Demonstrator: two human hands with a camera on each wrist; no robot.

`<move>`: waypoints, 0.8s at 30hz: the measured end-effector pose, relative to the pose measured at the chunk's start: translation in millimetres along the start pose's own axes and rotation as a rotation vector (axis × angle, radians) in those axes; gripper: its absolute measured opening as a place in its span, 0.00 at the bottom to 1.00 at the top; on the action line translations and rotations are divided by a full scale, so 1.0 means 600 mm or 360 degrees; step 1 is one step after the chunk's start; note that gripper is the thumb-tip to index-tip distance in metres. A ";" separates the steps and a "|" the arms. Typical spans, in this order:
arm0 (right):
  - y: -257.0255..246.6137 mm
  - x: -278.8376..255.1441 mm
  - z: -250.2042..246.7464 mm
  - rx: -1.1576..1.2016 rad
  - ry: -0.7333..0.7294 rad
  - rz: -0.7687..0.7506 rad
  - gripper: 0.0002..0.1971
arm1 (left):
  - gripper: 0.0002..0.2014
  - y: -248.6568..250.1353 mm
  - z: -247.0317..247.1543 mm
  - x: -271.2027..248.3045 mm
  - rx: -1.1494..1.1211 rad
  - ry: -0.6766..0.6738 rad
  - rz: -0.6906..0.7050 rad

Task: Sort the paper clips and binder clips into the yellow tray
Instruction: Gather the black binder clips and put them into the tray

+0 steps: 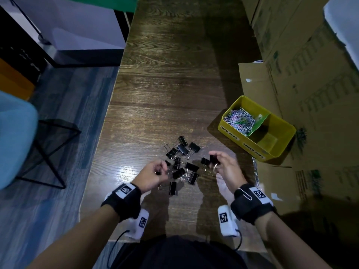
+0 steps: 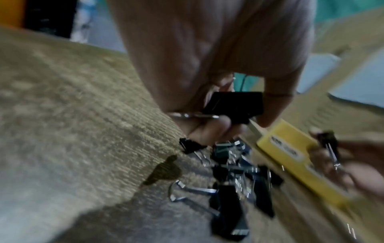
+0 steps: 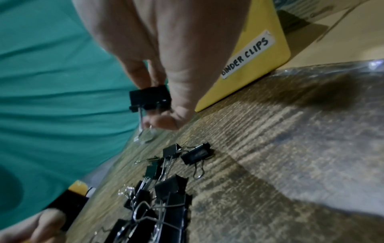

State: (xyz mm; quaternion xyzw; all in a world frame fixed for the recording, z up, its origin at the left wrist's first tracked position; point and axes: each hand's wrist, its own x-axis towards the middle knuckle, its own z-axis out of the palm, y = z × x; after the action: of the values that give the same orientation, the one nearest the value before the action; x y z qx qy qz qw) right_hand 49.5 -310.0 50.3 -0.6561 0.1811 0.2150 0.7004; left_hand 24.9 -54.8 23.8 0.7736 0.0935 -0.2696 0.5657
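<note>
Several black binder clips [image 1: 182, 164] lie in a loose pile on the wooden table [image 1: 171, 84]. My left hand [image 1: 155, 174] hovers at the pile's left edge and grips one black binder clip [image 2: 233, 106] between thumb and fingers. My right hand [image 1: 221, 164] is at the pile's right edge and pinches another black binder clip [image 3: 149, 97] by its body, wire handles hanging down. The yellow tray [image 1: 279, 150] stands to the right; its left compartment holds many paper clips [image 1: 240, 119], its right compartment, labelled binder clips [image 3: 247, 54], looks bare.
Stacked cardboard boxes [image 1: 303, 70] line the table's right side, right behind the tray. A chain of paper clips [image 1: 255, 169] lies near the tray's front corner. A blue chair [image 1: 17, 136] and a black frame stand on the floor to the left.
</note>
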 end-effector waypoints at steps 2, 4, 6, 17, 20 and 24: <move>0.006 0.005 0.005 -0.0412 -0.0025 -0.0010 0.14 | 0.11 0.001 0.012 -0.003 0.0623 -0.0107 0.0083; 0.015 0.010 0.012 -0.0947 -0.0134 -0.0034 0.12 | 0.19 0.003 0.027 -0.008 0.1244 -0.0226 0.0150; 0.030 0.017 0.023 -0.1472 -0.0264 0.0007 0.25 | 0.29 -0.001 0.043 -0.011 0.1615 -0.0289 0.0154; 0.075 0.006 0.054 -0.1932 -0.0188 -0.0234 0.27 | 0.24 -0.031 0.041 -0.010 0.1382 -0.0102 0.0178; 0.046 -0.006 0.030 -0.1556 -0.0128 -0.0215 0.20 | 0.20 -0.006 0.020 -0.011 0.0589 -0.0117 0.0040; -0.006 -0.024 -0.023 -0.0936 -0.0163 -0.0192 0.09 | 0.18 0.067 0.023 0.014 -0.0262 -0.0178 -0.0113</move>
State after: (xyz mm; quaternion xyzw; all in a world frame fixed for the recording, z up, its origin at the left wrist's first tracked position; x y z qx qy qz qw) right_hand 39.5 -324.7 60.3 -0.8286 0.0363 0.2490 0.5001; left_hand 45.6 -82.7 49.9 0.7045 0.1110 -0.3237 0.6217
